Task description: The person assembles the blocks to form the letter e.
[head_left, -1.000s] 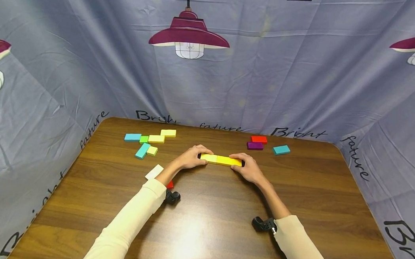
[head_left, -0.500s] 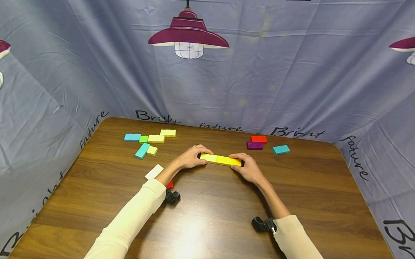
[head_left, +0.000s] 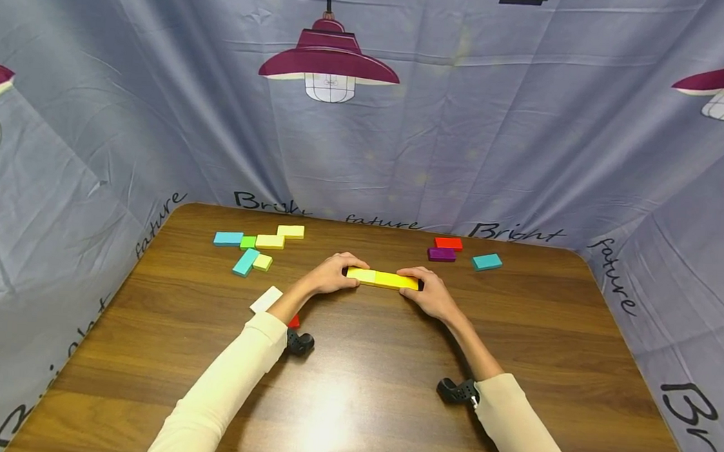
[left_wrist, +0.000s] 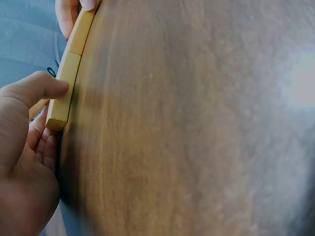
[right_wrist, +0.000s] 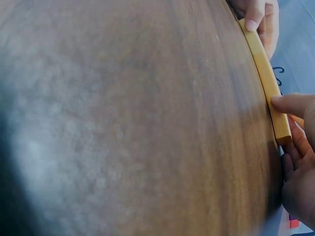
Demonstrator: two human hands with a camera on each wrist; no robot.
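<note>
Two flat blocks lie end to end on the table in the head view, a pale yellow block (head_left: 361,275) on the left and a deeper yellow block (head_left: 390,280) on the right. My left hand (head_left: 332,274) pinches the pale one near its outer end, thumb on the near side. The outer end of the deeper yellow block is gripped by my right hand (head_left: 430,294) in the same way. Their inner ends meet in the left wrist view. Behind the blocks, a bit of orange (right_wrist: 298,120) shows between thumb and fingers in the right wrist view; its kind is unclear.
On the left lie blue (head_left: 228,239), green (head_left: 247,242), yellow (head_left: 270,242) and teal (head_left: 245,262) blocks. A white block (head_left: 266,300) and a partly hidden red one (head_left: 294,321) are by my left forearm. Red (head_left: 449,243), purple (head_left: 441,255) and teal (head_left: 487,262) blocks lie back right.
The head view has shifted slightly, so everything on the table appears a little further left. Both hands keep their hold on the two yellow blocks, with no visible movement against the table.
</note>
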